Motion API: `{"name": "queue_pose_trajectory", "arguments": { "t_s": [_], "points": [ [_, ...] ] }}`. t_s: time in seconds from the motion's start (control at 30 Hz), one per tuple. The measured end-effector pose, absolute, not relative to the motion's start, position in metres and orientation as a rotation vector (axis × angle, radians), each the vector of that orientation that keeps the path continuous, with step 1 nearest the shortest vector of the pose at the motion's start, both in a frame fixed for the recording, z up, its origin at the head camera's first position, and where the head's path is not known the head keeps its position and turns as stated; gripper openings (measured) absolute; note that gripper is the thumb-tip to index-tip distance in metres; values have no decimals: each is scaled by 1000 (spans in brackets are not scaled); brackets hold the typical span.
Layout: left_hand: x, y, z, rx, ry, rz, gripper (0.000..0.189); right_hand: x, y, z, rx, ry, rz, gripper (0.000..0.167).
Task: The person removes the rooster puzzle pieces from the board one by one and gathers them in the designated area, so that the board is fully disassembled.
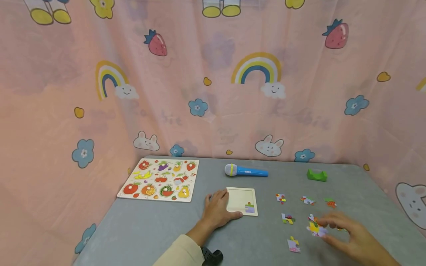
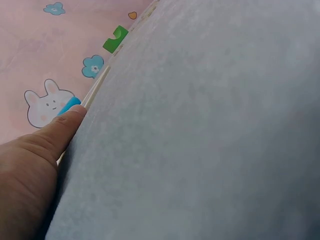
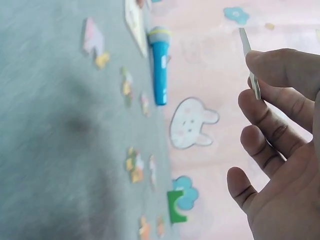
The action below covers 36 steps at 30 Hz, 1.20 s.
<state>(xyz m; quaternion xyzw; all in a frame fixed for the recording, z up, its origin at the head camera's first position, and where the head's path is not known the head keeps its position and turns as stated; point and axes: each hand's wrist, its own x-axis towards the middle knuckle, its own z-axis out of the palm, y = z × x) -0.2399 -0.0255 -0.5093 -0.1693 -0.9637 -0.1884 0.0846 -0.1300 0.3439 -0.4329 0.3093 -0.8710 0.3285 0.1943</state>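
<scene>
My left hand rests at the lower left corner of a small cream puzzle tray, fingers along the left edge and straight thumb at the bottom edge. One purple-and-green jigsaw piece lies in the tray's lower right corner. Above the table on the right, my right hand pinches a jigsaw piece between thumb and fingers; the right wrist view shows it edge-on. In the head view this piece overlaps others behind it. The left wrist view catches the left thumb against the tray's edge.
Several loose jigsaw pieces are spread right of the tray. A blue toy microphone lies behind it, and a green notched block stands at the back right. A fruit puzzle board lies on the left of the grey table.
</scene>
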Motion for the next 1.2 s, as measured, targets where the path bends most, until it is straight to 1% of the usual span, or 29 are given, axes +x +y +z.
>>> {"name": "queue_pose_trajectory", "arguments": {
  "t_s": [0.17, 0.53, 0.63, 0.83, 0.93, 1.2],
  "points": [
    [-240, -25, -509, -495, -2887, -553, 96, -134, 358, -452, 912, -2468, 927, 47],
    [-241, -26, -510, -495, -2887, -543, 97, -141, 383, -482, 886, -2768, 1129, 26],
    [-240, -26, -509, -499, -2887, -543, 97, -144, 387, -486, 847, -2889, 1180, 23],
    [-240, -25, -508, -496, -2883, -551, 96, -146, 392, -487, 738, -3042, 1178, 31],
    [-240, -26, -509, -490, -2885, -547, 96, -147, 391, -487, 709, -3085, 1173, 33],
    [-240, -25, -509, -494, -2885, -542, 96, -150, 387, -489, 581, -3201, 1101, 29]
  ]
}}
